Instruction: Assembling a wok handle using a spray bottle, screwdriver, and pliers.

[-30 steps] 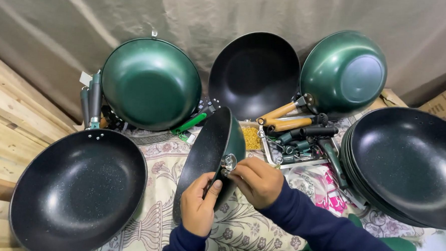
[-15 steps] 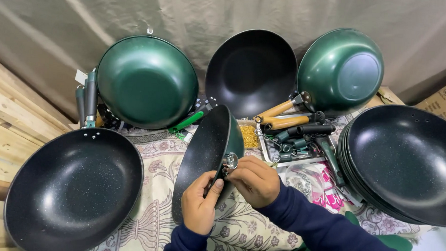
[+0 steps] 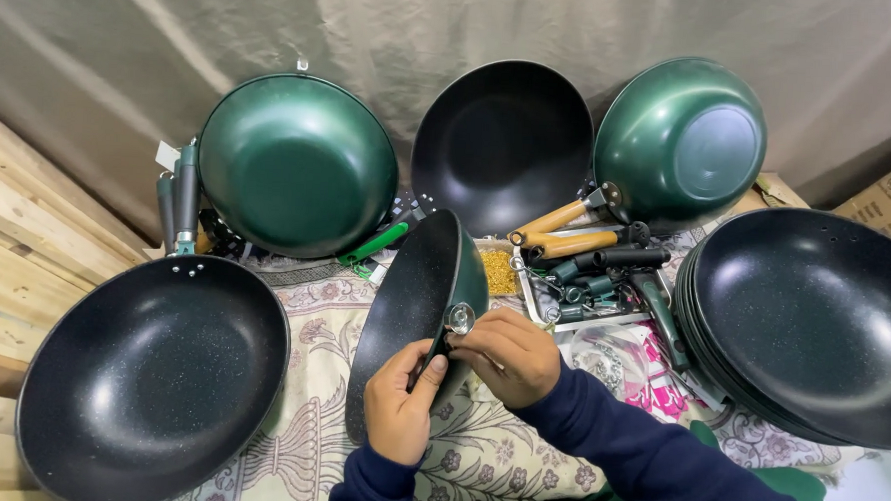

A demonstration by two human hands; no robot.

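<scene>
Left hand (image 3: 399, 404) is closed on a tool at the upright green pan (image 3: 418, 314); right hand (image 3: 506, 353) pinches the rim fitting (image 3: 460, 317); fastening is judged underway; steady turning is called for.

Held wok (image 3: 418, 309): speckled black inside, green outside, silver bracket (image 3: 460, 317). Left pan (image 3: 150, 368): black, white speckles. Stacked pans (image 3: 813, 322) at right: same speckled black. Two upturned woks (image 3: 297, 164), (image 3: 681, 141): glossy dark green. Middle wok (image 3: 502, 143): matt black. Handles (image 3: 557, 230): tan wood. Cloth (image 3: 308, 415): cream, floral paisley print. Sleeves (image 3: 647, 460): navy.
</scene>
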